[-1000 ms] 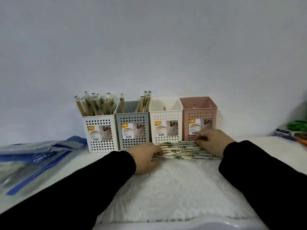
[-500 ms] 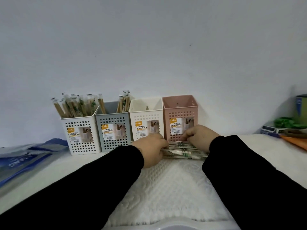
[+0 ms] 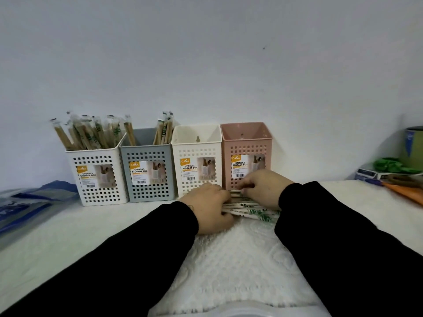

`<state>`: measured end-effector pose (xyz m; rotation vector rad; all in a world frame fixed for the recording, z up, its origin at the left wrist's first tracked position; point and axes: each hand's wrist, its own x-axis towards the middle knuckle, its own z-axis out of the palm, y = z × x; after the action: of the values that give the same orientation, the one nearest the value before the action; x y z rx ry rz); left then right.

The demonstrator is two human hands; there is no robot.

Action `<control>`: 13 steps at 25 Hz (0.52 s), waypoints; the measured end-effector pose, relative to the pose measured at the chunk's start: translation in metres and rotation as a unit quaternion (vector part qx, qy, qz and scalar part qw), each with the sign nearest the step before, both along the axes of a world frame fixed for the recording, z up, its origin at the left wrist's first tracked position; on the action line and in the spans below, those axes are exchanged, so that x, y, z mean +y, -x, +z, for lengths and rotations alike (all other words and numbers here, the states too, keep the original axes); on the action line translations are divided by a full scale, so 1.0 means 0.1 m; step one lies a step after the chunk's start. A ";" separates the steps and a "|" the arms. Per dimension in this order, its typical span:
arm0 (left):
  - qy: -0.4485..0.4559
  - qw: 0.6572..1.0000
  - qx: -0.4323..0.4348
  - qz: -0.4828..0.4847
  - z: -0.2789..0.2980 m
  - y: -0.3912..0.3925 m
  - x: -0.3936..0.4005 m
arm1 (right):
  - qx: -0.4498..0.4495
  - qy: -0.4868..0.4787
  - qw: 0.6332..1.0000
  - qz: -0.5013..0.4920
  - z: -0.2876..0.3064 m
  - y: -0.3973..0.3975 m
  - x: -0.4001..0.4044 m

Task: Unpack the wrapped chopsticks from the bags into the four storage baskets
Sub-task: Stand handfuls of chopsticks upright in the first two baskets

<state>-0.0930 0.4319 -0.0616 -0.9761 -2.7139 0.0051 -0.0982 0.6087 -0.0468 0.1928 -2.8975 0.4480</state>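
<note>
Four perforated storage baskets stand in a row against the wall. The white basket at the left holds several wrapped chopsticks. The grey basket holds a few. The cream basket and the pink basket show no chopsticks above their rims. A bundle of wrapped chopsticks lies flat on the white cloth in front of the cream and pink baskets. My left hand grips its left end and my right hand grips its right end. The hands hide the ends of the bundle.
A blue and clear plastic bag lies flat at the far left. At the far right sit a green tin, green material, a small scale and an orange object. A white textured cloth covers the table.
My hands have drawn closer together on the bundle, squeezing the spread chopsticks into a tighter stack. The camera view has drifted right, so the baskets sit further left in the frame.
</note>
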 end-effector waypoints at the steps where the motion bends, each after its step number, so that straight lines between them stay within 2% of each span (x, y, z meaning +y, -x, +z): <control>1: -0.006 1.000 -0.007 -0.008 0.01 -0.01 0.00 | -0.003 -0.019 1.000 0.002 -0.01 0.01 -0.03; 7: -0.030 0.998 -0.056 -0.018 0.10 -0.12 -0.02 | 0.000 -0.079 0.997 0.024 -0.01 -0.03 -0.13; 13: 0.018 0.997 -0.068 -0.007 0.16 -0.17 -0.02 | -0.082 -0.135 0.987 0.016 0.06 0.00 -0.23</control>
<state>-0.0760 0.4300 -0.0457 -1.0414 -2.8399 -0.0171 -0.0983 0.5855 -0.0406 0.2534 -3.1132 0.0754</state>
